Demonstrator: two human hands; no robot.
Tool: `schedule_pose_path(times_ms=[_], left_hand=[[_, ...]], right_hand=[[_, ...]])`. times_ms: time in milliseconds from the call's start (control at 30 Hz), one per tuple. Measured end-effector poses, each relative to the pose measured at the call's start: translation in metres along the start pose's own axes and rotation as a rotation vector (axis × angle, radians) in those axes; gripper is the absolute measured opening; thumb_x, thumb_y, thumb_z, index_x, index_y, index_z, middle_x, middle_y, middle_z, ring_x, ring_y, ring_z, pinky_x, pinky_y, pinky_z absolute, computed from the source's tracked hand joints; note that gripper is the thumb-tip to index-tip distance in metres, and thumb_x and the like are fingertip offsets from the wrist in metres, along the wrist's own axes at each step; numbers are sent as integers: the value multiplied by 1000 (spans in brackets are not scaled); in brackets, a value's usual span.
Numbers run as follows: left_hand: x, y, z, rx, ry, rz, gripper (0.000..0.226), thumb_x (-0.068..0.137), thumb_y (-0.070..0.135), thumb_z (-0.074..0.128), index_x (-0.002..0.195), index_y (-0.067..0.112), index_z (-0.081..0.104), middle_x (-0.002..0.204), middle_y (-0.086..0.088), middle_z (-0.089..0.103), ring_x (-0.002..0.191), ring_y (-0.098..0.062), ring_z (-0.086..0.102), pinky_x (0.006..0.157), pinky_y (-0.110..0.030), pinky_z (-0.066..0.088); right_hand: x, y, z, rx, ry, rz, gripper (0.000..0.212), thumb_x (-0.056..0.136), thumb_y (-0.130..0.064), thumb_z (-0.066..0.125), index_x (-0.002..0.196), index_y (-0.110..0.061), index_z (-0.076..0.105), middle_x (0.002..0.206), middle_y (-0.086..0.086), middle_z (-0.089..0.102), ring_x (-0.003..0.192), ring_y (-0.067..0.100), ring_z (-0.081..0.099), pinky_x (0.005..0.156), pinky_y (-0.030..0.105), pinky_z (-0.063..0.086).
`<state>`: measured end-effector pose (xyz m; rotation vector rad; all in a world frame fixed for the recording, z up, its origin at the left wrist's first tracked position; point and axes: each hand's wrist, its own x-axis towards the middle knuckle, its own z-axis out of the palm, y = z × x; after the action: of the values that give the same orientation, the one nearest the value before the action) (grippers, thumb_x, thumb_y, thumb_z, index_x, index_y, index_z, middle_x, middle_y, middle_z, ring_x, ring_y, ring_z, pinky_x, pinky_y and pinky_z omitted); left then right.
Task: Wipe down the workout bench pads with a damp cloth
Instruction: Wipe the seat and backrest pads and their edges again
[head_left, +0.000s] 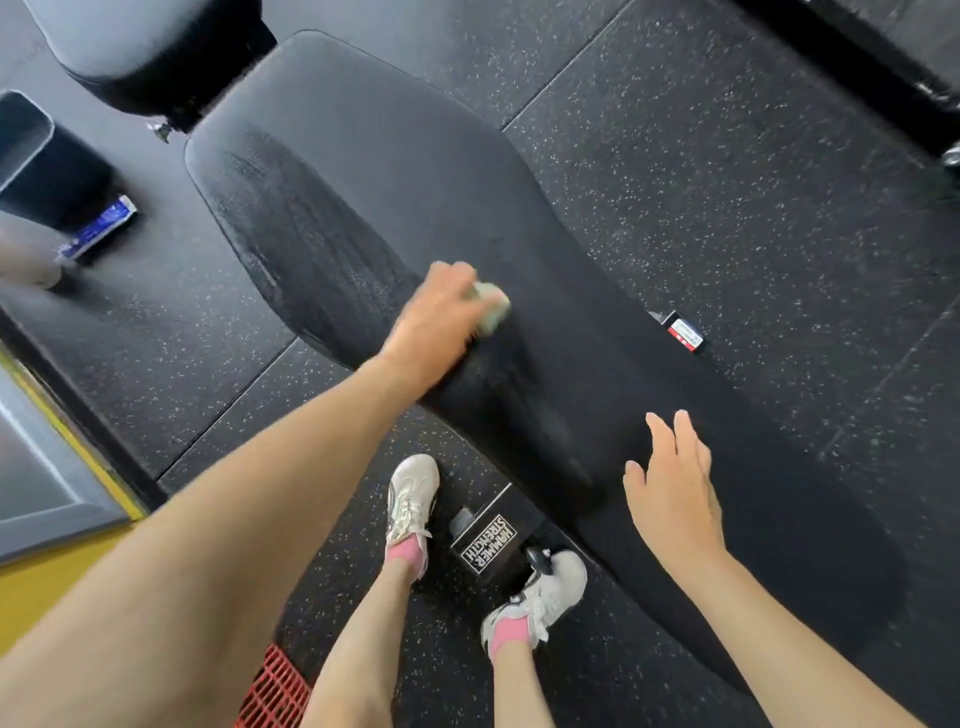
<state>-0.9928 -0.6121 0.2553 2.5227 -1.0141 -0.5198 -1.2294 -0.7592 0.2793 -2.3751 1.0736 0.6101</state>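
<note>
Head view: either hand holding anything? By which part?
Left hand grips the bunched cloth from above, on the bench pad. Right hand holds nothing.

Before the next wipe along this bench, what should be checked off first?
1. Cloth gripped in left hand: ok.
2. Cloth pressed on the bench pad: ok.
3. Right hand open, off to the side of the cloth: ok.
4. Wet streaks cover the pad's far section: ok.
5. Pad end beyond the right hand wiped: cannot tell.
6. Cloth damp enough: cannot tell.
</note>
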Motion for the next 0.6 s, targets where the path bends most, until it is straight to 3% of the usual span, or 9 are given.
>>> schedule_pose_path(times_ms=[67,133,200,300,367,400,500,533,600], left_hand=[[1,4,7,14,213,-356,44,77,-8,49,113,15,59,108,-10,45,99,-27,39,71,-36,46],[-7,34,23,63,263,-350,54,74,-14,45,121,13,51,112,-11,42,99,-26,34,66,-34,45],[-25,68,46,39,109,-62,54,73,-11,47,121,12,50,110,-11,42,96,-27,35,63,-36,48],[-41,71,62,241,-139,781,43,75,-6,40,112,7,60,98,-9,44,82,-25,40,63,-29,40],[-21,49,55,305,-99,961,38,81,-4,43,112,10,59,96,-5,36,81,-22,36,67,-30,39],[-10,40,48,269,-65,809,35,82,-1,49,112,14,59,97,-4,35,85,-23,37,71,-32,42],[9,28,33,-13,151,-70,40,81,-7,49,110,17,59,105,-8,42,97,-24,38,81,-40,47],[9,37,36,-2,234,-221,46,76,-14,44,112,12,57,106,-12,42,95,-25,34,81,-40,46],[3,64,45,24,319,-265,48,68,-18,42,106,9,55,99,-15,42,86,-24,29,77,-38,43]], right_hand=[[-3,1,2,-31,2,-9,58,97,-18,49,149,-16,23,160,6,8,144,24,15,103,40,38],[-3,3,2,-28,8,-6,61,96,-18,51,150,-17,22,160,6,7,144,23,15,105,39,37],[-3,4,0,2,7,3,61,96,-18,51,150,-17,22,160,6,6,145,23,13,107,40,38],[-1,5,-3,34,3,-3,57,97,-17,49,149,-17,25,160,4,7,144,22,13,105,42,40],[-1,7,-6,47,10,-4,54,97,-16,47,148,-16,27,160,3,7,142,21,18,101,41,43],[-2,9,-6,50,12,-3,53,98,-15,46,148,-16,27,160,3,5,141,20,20,98,40,45],[-7,16,-6,48,31,39,53,98,-12,44,148,-15,27,160,5,3,139,21,23,92,35,48],[-9,19,-6,42,40,56,53,98,-11,44,148,-15,27,160,6,3,139,21,23,91,34,47],[-11,25,-6,33,56,76,54,97,-11,45,148,-14,27,160,7,3,139,22,23,92,34,48]])
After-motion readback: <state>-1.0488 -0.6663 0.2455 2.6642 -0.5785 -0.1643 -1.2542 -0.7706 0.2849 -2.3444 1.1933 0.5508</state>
